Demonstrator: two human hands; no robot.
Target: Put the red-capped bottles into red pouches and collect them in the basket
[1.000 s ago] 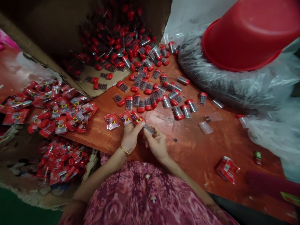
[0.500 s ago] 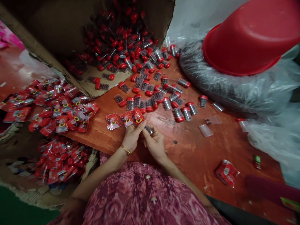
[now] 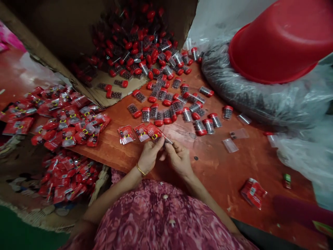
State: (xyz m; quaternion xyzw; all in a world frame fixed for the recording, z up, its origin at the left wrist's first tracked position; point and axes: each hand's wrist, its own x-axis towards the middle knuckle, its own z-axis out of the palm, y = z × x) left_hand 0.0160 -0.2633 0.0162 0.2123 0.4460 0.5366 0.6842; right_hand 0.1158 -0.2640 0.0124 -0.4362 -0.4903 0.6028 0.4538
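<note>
My left hand [image 3: 149, 157] and my right hand [image 3: 178, 159] pinch a small transparent sachet [image 3: 168, 139] between their fingertips, just above the reddish wooden table [image 3: 213, 166]. Its contents are hard to make out. My left fingers end right next to a red foil packet [image 3: 153, 131], one of a row with two more. Beyond it, many red-capped clear bottles [image 3: 166, 116] of dark pellets lie scattered, spilling from a tipped cardboard box [image 3: 114, 92]. A gold bangle circles my left wrist.
A heap of red foil packets [image 3: 70, 121] lies at the table's left, and more lie on the lower surface below it [image 3: 67, 180]. A red basin [image 3: 275, 45] rests tilted on a plastic bag of dark pellets [image 3: 241, 93] at the far right. Small transparent sachets [image 3: 230, 145] lie nearby.
Both hands have shifted slightly up and right, and the sachet now sits at a different angle between the fingertips. The whole view has also drifted a little.
</note>
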